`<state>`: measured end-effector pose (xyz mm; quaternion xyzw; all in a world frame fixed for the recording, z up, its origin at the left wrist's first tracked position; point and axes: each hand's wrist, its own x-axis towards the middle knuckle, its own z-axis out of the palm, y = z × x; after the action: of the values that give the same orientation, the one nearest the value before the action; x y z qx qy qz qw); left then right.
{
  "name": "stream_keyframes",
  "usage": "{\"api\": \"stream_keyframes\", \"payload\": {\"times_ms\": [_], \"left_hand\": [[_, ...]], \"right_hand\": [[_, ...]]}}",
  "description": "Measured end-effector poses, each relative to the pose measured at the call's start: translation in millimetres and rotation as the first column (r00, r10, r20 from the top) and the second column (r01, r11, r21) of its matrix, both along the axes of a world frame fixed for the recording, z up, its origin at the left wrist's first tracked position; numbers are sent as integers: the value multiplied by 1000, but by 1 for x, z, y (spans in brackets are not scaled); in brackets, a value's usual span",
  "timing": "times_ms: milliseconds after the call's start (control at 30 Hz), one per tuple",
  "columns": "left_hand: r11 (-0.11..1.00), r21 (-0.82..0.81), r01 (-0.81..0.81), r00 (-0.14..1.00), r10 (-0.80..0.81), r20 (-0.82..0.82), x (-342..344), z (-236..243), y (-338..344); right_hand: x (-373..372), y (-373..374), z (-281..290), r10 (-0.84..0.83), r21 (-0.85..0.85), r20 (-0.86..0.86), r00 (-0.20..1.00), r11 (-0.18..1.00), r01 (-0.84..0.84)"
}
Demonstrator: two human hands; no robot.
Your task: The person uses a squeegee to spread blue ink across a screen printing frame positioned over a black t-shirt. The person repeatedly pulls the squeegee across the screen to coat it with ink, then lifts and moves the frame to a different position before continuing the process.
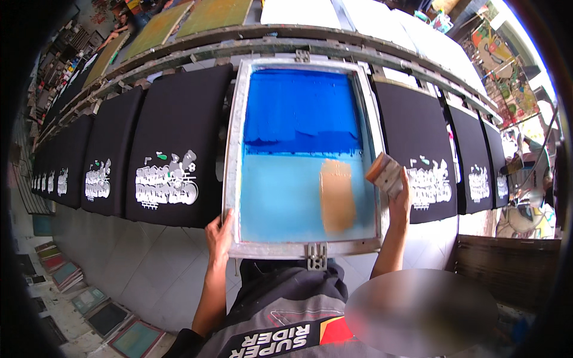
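Observation:
A silver screen-printing frame (378, 137) fills the centre, its upper half bright blue and its lower mesh (277, 197) pale blue, with a tan ink patch (336, 197) at the lower right. My left hand (219, 235) is closed on the frame's lower left side. My right hand (399, 200) holds a short squeegee (388, 173) with a tan-smeared edge, tilted over the frame's right rail. A metal bracket (316, 255) sits on the near rail. Black printing boards with white prints (176, 107) stand in a row either side of the screen.
A long metal rail (179, 56) runs behind the boards, with yellowish and white panels (203, 15) beyond. A person (121, 25) is at the far upper left. Spare screens (107, 319) lie at the lower left on the tiled floor (164, 268). A wooden panel (507, 262) stands lower right.

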<state>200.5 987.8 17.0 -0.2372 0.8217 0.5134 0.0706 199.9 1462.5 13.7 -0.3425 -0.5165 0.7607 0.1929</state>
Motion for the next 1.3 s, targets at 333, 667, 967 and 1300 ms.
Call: {"api": "stream_keyframes", "payload": {"times_ms": [333, 667, 967, 1300], "left_hand": [[975, 196, -105, 990, 84, 113, 0, -36, 4], [987, 131, -93, 995, 88, 46, 0, -39, 10], [984, 147, -102, 995, 103, 4, 4, -37, 10], [987, 118, -110, 994, 111, 3, 4, -41, 10]], "right_hand": [[-19, -51, 45, 400, 602, 443, 803, 531, -597], [-55, -81, -2, 370, 889, 449, 813, -277, -365], [41, -101, -7, 452, 934, 355, 819, -212, -288], [69, -111, -7, 377, 900, 431, 820, -251, -357]]}}
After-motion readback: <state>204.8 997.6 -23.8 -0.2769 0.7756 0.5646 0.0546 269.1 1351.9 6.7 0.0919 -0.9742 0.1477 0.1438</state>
